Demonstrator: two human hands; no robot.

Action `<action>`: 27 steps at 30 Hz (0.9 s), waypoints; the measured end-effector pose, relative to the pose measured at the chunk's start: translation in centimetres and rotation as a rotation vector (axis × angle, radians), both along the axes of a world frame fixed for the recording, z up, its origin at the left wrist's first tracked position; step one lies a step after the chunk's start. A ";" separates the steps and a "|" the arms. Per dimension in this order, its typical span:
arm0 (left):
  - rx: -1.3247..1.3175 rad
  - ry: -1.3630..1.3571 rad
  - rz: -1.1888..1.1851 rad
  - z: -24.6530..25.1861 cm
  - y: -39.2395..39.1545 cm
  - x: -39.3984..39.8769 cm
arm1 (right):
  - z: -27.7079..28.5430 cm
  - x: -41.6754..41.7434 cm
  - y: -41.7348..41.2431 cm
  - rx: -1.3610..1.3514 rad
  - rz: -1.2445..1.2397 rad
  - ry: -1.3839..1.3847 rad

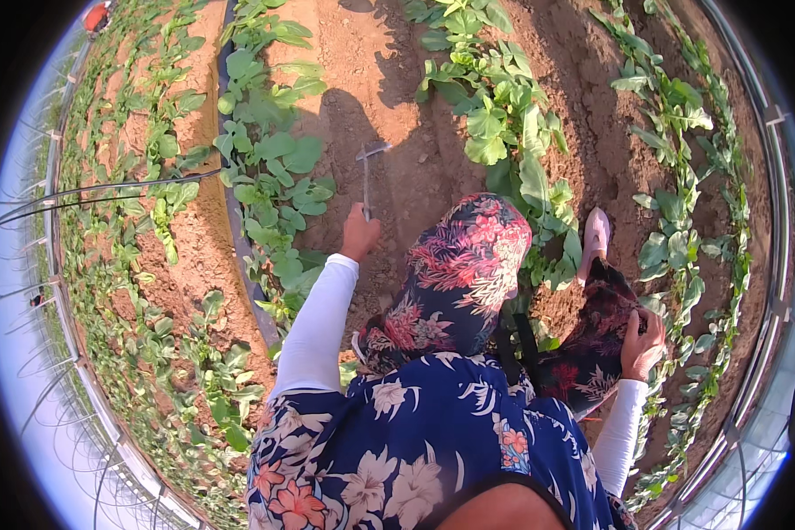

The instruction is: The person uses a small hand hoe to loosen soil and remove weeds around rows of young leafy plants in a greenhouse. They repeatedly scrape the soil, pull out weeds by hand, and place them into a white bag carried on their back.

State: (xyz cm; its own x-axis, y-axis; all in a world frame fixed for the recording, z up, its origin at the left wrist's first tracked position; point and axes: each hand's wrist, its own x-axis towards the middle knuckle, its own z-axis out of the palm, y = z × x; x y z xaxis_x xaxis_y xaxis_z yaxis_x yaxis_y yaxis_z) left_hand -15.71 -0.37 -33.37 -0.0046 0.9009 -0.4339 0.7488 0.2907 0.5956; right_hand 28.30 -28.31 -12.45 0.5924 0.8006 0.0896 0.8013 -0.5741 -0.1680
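My left hand point(360, 233) grips the handle of a small hand hoe point(366, 179). Its narrow blade lies crosswise at the far end, at or just above the bare soil between two rows of leafy plants. Close by on the left grows one row of broad-leaved green plants point(281, 179). My right hand point(642, 344) rests on the patterned trouser leg point(583, 351) near the knee, fingers bent, with no tool visible in it. The other knee is bent forward between the hands.
Another leafy row point(503, 126) runs ahead, beside a pink shoe point(595, 235). A dark hose point(106, 189) crosses the rows at left, meeting a dark strip point(235, 218) along the bed. Greenhouse frame rails point(775, 199) curve along both sides.
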 end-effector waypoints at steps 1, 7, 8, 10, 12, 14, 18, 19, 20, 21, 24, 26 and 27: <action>0.055 0.043 -0.026 -0.4 1.4 0.2 | 0.1 0.0 0.1 -0.011 -0.014 0.014; 0.261 0.191 -0.066 -3.4 12.1 1.7 | 0.2 0.2 1.1 -0.021 0.003 0.048; 0.221 0.217 -0.075 -3.1 13.8 2.0 | 0.5 -0.1 1.5 -0.037 -0.004 0.056; 0.170 0.269 -0.110 -3.3 16.2 2.0 | 0.5 0.1 1.6 -0.047 0.001 0.041; 0.092 0.383 -0.206 -3.8 17.5 1.3 | 0.2 0.4 1.4 -0.028 0.013 0.060; 0.047 0.436 -0.184 -5.0 16.1 0.8 | 0.2 0.4 1.4 -0.037 0.021 0.065; -0.017 0.520 -0.181 -6.7 10.5 -0.1 | 0.3 0.2 1.7 -0.100 -0.012 0.046; -0.017 0.514 -0.187 -7.1 8.6 -0.5 | 0.3 0.2 1.7 -0.115 -0.024 0.045; -0.018 0.508 -0.190 -7.4 6.6 -0.9 | -0.1 0.3 1.6 -0.101 -0.008 0.019; -0.021 0.501 -0.196 -7.4 4.7 -1.2 | -0.2 0.4 1.3 -0.103 -0.005 0.005; -0.079 0.460 -0.218 -6.0 0.4 -1.6 | -0.7 1.0 0.4 -0.106 0.005 -0.016; -0.098 0.460 -0.227 -6.0 -3.7 -2.8 | -0.4 0.6 0.6 -0.112 -0.008 -0.008; -0.098 0.460 -0.233 -5.9 -5.3 -3.5 | -0.3 0.3 0.8 -0.106 -0.018 -0.006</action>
State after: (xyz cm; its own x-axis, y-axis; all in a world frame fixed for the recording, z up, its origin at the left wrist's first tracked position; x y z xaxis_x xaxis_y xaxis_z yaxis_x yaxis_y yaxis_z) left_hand -19.19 -5.70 -39.28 -0.0184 0.8561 -0.5164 0.9780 0.1227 0.1685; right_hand 28.64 -27.50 -12.72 0.6065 0.7951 0.0083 0.7915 -0.6027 -0.1012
